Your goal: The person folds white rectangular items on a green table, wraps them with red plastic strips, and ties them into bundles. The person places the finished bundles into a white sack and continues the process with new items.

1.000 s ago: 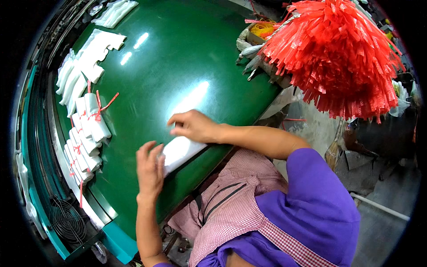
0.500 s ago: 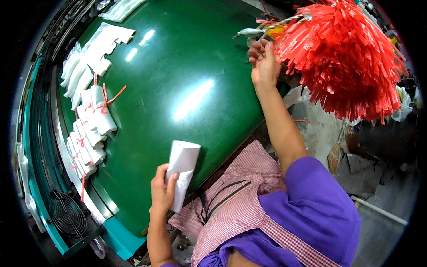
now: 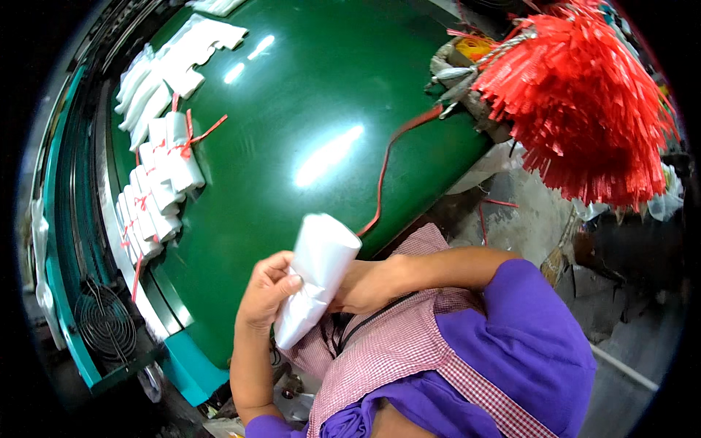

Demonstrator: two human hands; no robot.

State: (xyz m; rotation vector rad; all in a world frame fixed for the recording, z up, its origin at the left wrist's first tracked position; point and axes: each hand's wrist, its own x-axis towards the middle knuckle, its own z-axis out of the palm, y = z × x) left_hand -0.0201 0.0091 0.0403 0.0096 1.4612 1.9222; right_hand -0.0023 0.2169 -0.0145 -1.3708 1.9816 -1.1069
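My left hand (image 3: 272, 288) grips a folded roll of white plastic bags (image 3: 318, 255), thumb pressed on its near face. The roll is tilted over the near edge of the green table. Against its right side, my right hand (image 3: 365, 285) reaches behind it, fingers mostly hidden. A red plastic strip (image 3: 382, 171) runs from behind the roll, beside that hand, across the tabletop to the far right edge. At the left of the table lie several white rolls (image 3: 155, 186) tied with red strips, and beyond them loose white folded bags (image 3: 182, 58).
A large bunch of red plastic strips (image 3: 577, 109) hangs at the right, bound with a twisted cord (image 3: 504, 47). The green table (image 3: 292, 109) fills the middle. Along its left side are a teal metal frame (image 3: 73, 350) and a round wire fan guard (image 3: 106, 321).
My right hand has come from the red bunch back to the roll, and a red strip now trails over the table. My left hand has raised the roll slightly.
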